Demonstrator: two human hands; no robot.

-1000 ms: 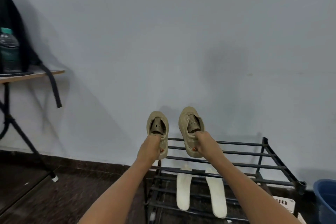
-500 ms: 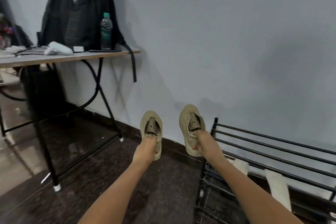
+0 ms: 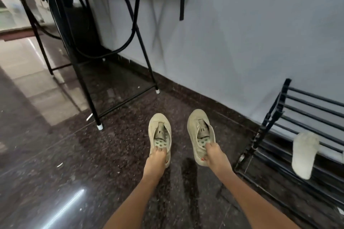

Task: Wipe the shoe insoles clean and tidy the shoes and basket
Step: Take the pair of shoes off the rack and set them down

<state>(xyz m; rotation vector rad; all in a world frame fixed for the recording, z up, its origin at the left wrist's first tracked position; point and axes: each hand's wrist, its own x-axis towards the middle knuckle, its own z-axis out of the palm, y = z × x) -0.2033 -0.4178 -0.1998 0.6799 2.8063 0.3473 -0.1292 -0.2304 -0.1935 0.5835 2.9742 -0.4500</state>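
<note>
1. A dark, glossy speckled floor (image 3: 55, 182) meets a pale grey wall (image 3: 242, 33).
2. A black-legged counter (image 3: 143, 46) stands at the upper left, with a strap hanging from its edge.
3. A black shoe rack (image 3: 307, 115) stands at the right, with one white insole (image 3: 303, 154) propped across its bars.
4. The beige left shoe (image 3: 160, 122) and right shoe (image 3: 197, 121) hang low over the floor, both without insoles. Refitting and tidying probably remain, and no basket is in view.
5. The left hand (image 3: 157, 160) grips the left shoe's heel. The right hand (image 3: 216, 156) pinches the right shoe's heel rim.

Legible text: none. Left shoe (image 3: 156, 120) and right shoe (image 3: 195, 117): each tongue bears a small dark mark, too blurred to read as lettering.
</note>
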